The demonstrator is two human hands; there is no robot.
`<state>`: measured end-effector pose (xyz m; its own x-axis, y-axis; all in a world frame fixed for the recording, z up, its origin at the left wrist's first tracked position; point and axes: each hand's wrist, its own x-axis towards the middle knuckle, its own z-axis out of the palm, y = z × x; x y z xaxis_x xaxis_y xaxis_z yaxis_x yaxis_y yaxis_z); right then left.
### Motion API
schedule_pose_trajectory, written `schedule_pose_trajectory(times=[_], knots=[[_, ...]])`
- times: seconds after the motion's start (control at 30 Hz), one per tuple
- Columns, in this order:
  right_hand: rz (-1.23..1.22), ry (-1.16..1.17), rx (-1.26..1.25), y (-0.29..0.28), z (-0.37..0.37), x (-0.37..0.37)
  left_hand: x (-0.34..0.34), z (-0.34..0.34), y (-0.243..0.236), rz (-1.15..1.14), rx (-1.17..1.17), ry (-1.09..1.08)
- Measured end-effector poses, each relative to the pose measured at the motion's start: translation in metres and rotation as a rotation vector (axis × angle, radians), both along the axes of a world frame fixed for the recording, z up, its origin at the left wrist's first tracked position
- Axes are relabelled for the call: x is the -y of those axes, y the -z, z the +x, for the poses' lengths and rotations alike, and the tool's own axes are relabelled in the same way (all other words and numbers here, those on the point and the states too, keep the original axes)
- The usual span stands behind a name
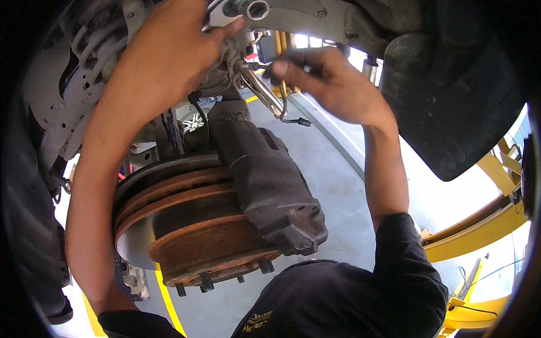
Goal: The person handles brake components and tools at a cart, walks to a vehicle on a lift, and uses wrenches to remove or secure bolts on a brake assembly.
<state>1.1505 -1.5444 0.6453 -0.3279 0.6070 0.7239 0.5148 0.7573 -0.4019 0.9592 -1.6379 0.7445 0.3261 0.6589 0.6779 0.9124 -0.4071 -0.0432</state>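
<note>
My left hand (183, 53) is raised at the top among the suspension parts. Its fingers close round a shiny metal ratchet (218, 16) with a socket (258, 10) at its end, and the thumb lies along it. Opposite, my right hand (332, 84) has its fingers drawn together beside a small dark threaded fitting (251, 66); what they pinch is hidden. A thin dark line with a plug-like end (304, 121) hangs below those fingers. Beneath both hands are a rusty brake disc with its hub (208, 242) and a dark brake caliper (270, 186).
A coil spring (93, 48) is at upper left, a dark wheel-arch liner (451, 107) at right. Yellow lift parts (479, 234) stand at lower right. Several wheel studs (207, 281) stick out from the hub. Grey floor (338, 169) shows below.
</note>
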Motion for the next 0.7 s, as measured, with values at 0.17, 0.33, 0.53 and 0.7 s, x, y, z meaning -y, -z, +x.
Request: schedule_pose_trajectory(times=[0.17, 0.33, 0.53, 0.7], knots=[[-0.600, -0.621, -0.037, 0.045, 0.026, -0.026, -0.032, -0.018, 0.003, 0.012, -0.064, -0.117], [-1.013, -0.891, -0.412, 0.069, 0.009, -0.030, -0.056, -0.041, 0.013, 0.225, -0.225, -0.151], [-0.964, -0.974, -0.278, 0.071, -0.002, -0.049, -0.052, -0.055, 0.014, 0.232, -0.255, -0.220], [-0.886, -1.066, -0.240, 0.073, -0.015, -0.074, -0.045, -0.043, 0.006, 0.344, -0.459, -0.423]])
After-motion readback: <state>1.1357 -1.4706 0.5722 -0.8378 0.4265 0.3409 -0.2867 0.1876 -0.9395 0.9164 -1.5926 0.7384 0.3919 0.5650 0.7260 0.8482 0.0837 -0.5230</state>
